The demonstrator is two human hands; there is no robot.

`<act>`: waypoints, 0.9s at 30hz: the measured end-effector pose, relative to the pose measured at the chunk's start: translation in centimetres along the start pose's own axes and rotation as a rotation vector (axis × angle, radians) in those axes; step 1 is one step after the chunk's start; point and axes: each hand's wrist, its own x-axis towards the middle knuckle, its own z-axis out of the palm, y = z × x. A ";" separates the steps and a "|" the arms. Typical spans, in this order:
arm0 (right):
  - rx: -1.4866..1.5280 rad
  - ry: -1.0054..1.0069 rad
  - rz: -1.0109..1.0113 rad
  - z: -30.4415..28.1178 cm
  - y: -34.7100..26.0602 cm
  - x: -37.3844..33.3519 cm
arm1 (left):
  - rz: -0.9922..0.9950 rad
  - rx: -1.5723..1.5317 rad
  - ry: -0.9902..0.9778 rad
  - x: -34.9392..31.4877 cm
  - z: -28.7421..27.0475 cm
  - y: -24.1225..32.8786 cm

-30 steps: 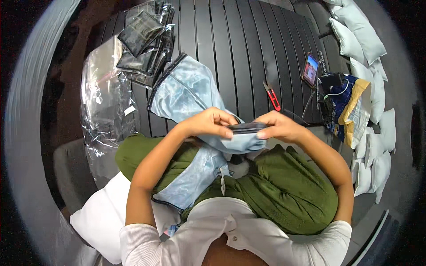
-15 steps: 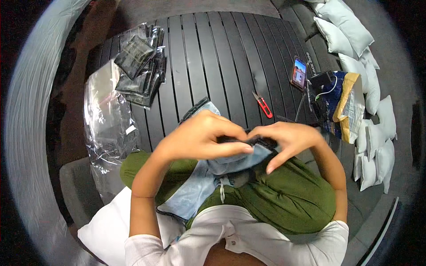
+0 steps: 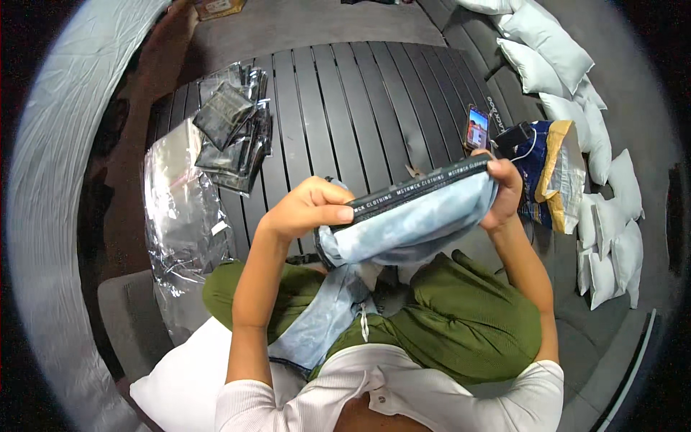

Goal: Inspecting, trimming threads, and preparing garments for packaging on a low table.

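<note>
A light-blue tie-dyed cloth piece (image 3: 414, 227) with a black band along its upper edge is stretched between my hands, above my lap. Pale lettering runs along the band. My left hand (image 3: 313, 209) pinches the band's left end, thumb on top. At the other end, my right hand (image 3: 505, 193) grips the band, its fingers partly behind the cloth. More tie-dyed cloth (image 3: 317, 320) hangs down across my left thigh. Behind the band, only the metal tip of the thread snips (image 3: 414, 172) shows on the table. I cannot make out what kind of article the cloth is.
Past my hands stands a black slatted table (image 3: 345, 93). Clear-wrapped dark packets (image 3: 230, 144) pile at its left, beside a clear plastic sheet (image 3: 183, 209). A lit phone (image 3: 477, 128) and a blue-and-yellow bag (image 3: 554, 169) stand right. White pillows (image 3: 543, 65) line the right side.
My hands have moved apart, the right one outward and up. The bunched cloth is now spread, with its black band pulled straight. The snips have become mostly covered.
</note>
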 end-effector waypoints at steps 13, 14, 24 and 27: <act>-1.132 -0.466 0.625 4.9 3.5 2.0 | -0.384 0.011 -0.088 0.8 1.8 -0.8; -1.159 -0.412 0.486 5.6 2.9 2.2 | -0.424 0.006 -0.100 0.4 1.5 -0.8; -1.187 -0.723 0.447 1.5 -1.8 4.5 | -0.286 0.500 -0.271 -0.9 -1.3 -0.5; -1.176 -0.779 0.560 3.0 2.1 4.5 | -0.388 0.404 -0.175 -0.5 0.4 0.2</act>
